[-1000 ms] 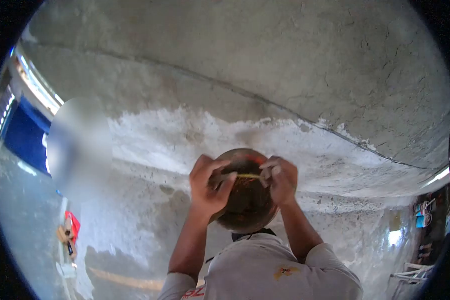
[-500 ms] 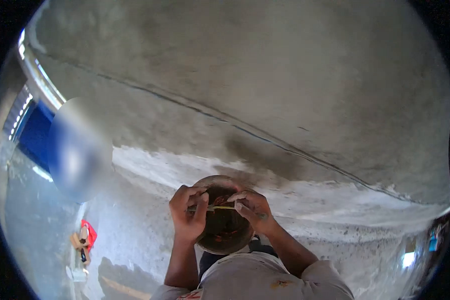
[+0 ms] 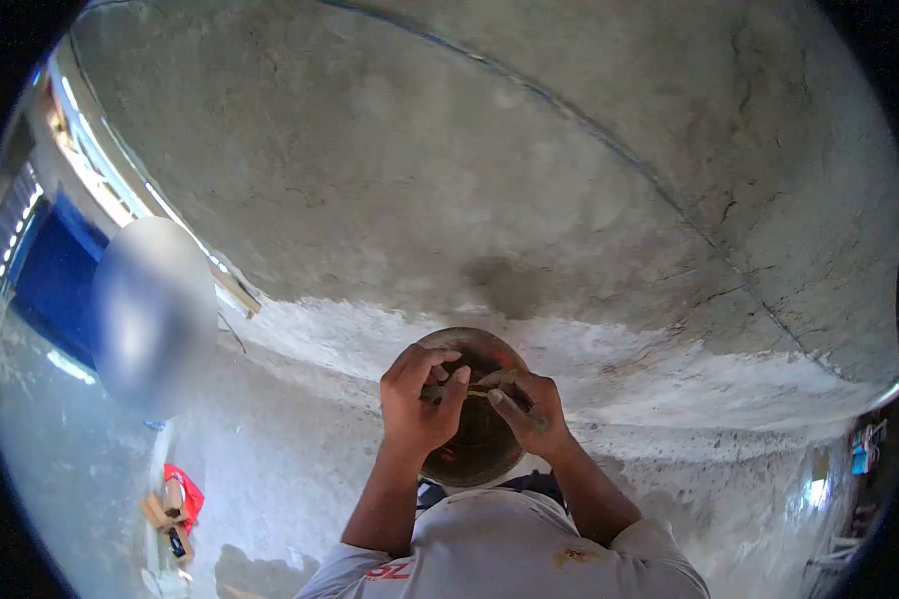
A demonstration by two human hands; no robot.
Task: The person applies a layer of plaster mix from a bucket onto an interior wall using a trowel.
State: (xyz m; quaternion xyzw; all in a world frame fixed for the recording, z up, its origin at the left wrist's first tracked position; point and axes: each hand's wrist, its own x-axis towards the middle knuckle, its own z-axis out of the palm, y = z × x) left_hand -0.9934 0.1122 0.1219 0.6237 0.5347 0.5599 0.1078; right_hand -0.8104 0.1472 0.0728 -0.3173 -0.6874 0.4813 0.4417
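My left hand (image 3: 425, 399) is closed, thumb against fingers, at one end of a thin yellow strip (image 3: 478, 393). My right hand (image 3: 529, 409) pinches the other end, so the strip lies level between the two. Something greenish shows under the right hand's curled fingers, too small to name. Right below both hands is a round, dark, bowl-like vessel (image 3: 466, 469) with a brownish rim and reddish-orange patches inside. Part of its inside is hidden by my hands.
A grey plastered wall (image 3: 420, 200) with a long dark line across it rises ahead. On the floor at left lie a red bag (image 3: 192, 497) and brown cardboard pieces (image 3: 165, 506). A blue panel (image 3: 55, 270) stands farther left, beside a blurred oval patch.
Both hands and the vessel have shifted right in view, and the hands have drawn closer together, leaving less of the yellow strip showing. The camera view has turned, so the wall line sits higher.
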